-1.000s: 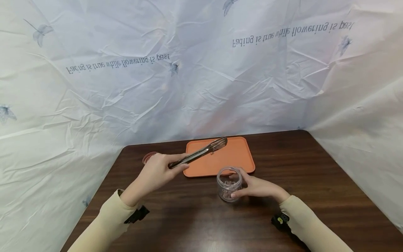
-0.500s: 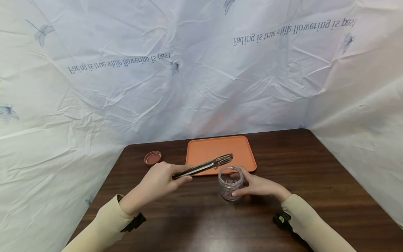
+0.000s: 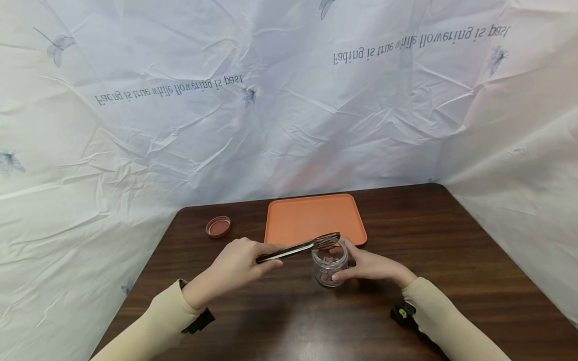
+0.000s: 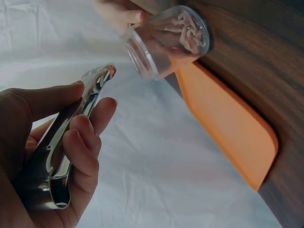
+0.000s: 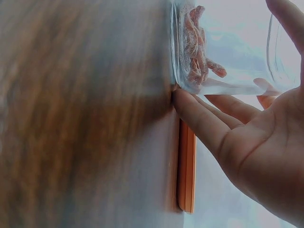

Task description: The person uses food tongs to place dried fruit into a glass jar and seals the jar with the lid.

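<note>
My left hand (image 3: pixel 241 264) grips a pair of metal tongs (image 3: pixel 298 248), thumb on one side and fingers on the other. The tongs' head overlaps the rim of a clear jar (image 3: pixel 330 278) in the head view. A small reddish-brown bit (image 4: pixel 112 71) shows at the tongs' tip in the left wrist view. The jar stands upright on the table, its mouth uncovered, with pinkish-brown wrinkled strips (image 5: pixel 194 47) at its bottom. My right hand (image 3: pixel 372 265) holds the jar from the right, thumb in front and fingers around the back.
An orange tray (image 3: pixel 316 215) lies behind the jar at the table's far edge. To its left is a reddish round lid (image 3: pixel 219 227). The dark wooden table (image 3: pixel 429 240) backs onto a pale printed cloth (image 3: pixel 289 125) that rises on several sides.
My left hand has brought the tongs from above the tray toward me and slightly right, down to the jar's mouth. The lid is now fully in view. My right hand keeps the jar in place.
</note>
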Demonstrator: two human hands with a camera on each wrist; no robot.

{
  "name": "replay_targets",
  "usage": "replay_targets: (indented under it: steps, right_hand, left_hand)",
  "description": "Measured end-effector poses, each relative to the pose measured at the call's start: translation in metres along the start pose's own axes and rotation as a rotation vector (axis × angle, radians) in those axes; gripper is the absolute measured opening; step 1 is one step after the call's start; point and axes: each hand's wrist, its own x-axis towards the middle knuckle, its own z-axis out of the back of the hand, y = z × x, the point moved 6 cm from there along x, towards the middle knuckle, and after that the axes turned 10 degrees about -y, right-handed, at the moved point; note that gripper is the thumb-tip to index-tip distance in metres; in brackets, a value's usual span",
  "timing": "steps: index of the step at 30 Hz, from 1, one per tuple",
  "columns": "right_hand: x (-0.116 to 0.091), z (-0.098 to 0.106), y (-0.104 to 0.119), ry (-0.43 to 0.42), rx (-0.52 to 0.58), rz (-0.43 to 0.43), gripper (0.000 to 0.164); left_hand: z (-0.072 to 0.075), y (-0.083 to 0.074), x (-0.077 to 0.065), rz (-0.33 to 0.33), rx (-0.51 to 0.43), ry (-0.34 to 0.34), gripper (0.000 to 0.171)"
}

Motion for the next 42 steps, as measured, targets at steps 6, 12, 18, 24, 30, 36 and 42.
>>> replay_targets:
  steps: [6, 12, 18, 24, 30, 36, 42]
  right_hand:
    - [-0.0008, -0.0002, -0.0006, -0.004, -0.020, -0.015, 0.092]
    - [-0.0018, 0.0019, -0.0011, -0.011, -0.026, -0.043, 0.103]
    - [-0.0021, 0.0015, 0.0003, -0.012, -0.034, -0.062, 0.109]
    - [-0.0030, 0.0026, -0.0011, -0.028, -0.050, -0.083, 0.111]
    - [-0.0021, 0.0024, 0.0001, -0.027, -0.048, -0.058, 0.102]
    - [-0.0012, 0.0013, -0.0017, -0.019, -0.040, -0.054, 0.104]
    - [-0.0013, 0.0006, -0.0018, -0.009, -0.013, -0.054, 0.105]
  left_hand:
    - [-0.0046, 0.0004, 0.0022, -0.007, 0.021, 0.006, 0.034]
    - [-0.0057, -0.0005, 0.0054, -0.003, 0.027, 0.000, 0.035]
    - [-0.0099, -0.0008, 0.0068, -0.004, 0.009, 0.002, 0.035]
    - [-0.0112, -0.0017, 0.0071, -0.005, -0.001, 0.001, 0.035]
    - [-0.0108, -0.0023, 0.0076, 0.003, 0.002, 0.000, 0.036]
    - [-0.0089, -0.0012, 0.0087, 0.016, 0.022, -0.023, 0.038]
    - [-0.0028, 0.0041, 0.0088, 0.065, -0.021, -0.076, 0.042]
